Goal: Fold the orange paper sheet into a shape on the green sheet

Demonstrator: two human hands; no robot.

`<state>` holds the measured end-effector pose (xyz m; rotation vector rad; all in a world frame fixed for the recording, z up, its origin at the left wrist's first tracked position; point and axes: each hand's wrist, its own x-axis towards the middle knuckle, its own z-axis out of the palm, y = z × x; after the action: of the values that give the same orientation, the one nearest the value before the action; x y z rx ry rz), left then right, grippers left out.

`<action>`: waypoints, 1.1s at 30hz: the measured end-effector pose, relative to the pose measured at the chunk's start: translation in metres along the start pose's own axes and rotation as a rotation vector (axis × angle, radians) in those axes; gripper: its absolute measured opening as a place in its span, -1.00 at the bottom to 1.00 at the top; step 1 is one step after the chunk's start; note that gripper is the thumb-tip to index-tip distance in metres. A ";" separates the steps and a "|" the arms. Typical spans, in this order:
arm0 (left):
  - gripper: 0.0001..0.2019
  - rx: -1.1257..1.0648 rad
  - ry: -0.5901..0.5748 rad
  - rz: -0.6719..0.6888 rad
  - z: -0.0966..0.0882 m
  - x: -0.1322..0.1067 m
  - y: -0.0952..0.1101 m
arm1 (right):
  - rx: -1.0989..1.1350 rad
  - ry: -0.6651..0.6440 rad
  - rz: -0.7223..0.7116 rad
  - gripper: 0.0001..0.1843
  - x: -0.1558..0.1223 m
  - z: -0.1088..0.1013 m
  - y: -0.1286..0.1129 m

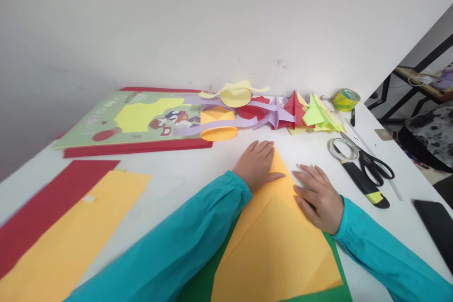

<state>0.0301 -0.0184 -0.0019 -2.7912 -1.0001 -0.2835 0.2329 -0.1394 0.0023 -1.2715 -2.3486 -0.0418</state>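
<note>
A folded orange paper [276, 240] lies on a green sheet [201, 288] on the white table [184, 170], its point aimed away from me. My left hand [256, 165] lies flat on the paper's far tip, fingers together and stretched out. My right hand [318, 196] presses flat on the paper's right edge, fingers extended. Both arms wear teal sleeves. Neither hand grips anything.
Orange [71, 240] and red [42, 207] sheets lie at the left. A picture book [134, 120] on a red folder sits behind. Folded paper shapes [300, 113] line the wall. Tape rolls [346, 99], scissors [375, 167], a cutter [364, 186] and a phone [437, 226] lie at the right.
</note>
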 end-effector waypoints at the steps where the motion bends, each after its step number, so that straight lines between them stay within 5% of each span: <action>1: -0.26 -0.001 -0.007 -0.003 0.000 0.000 0.000 | 0.009 0.000 -0.003 -0.77 0.000 -0.002 0.001; 18: -0.33 -0.021 -0.006 -0.004 -0.001 0.000 -0.002 | -0.058 -0.226 -0.076 -0.73 -0.004 -0.034 -0.010; 33: -0.33 -0.038 -0.006 0.000 0.000 0.000 -0.002 | -0.091 -0.192 -0.065 -0.74 -0.017 -0.032 -0.021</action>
<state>0.0291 -0.0168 -0.0014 -2.8275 -1.0060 -0.2978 0.2360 -0.1727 0.0284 -1.2928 -2.5777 -0.0495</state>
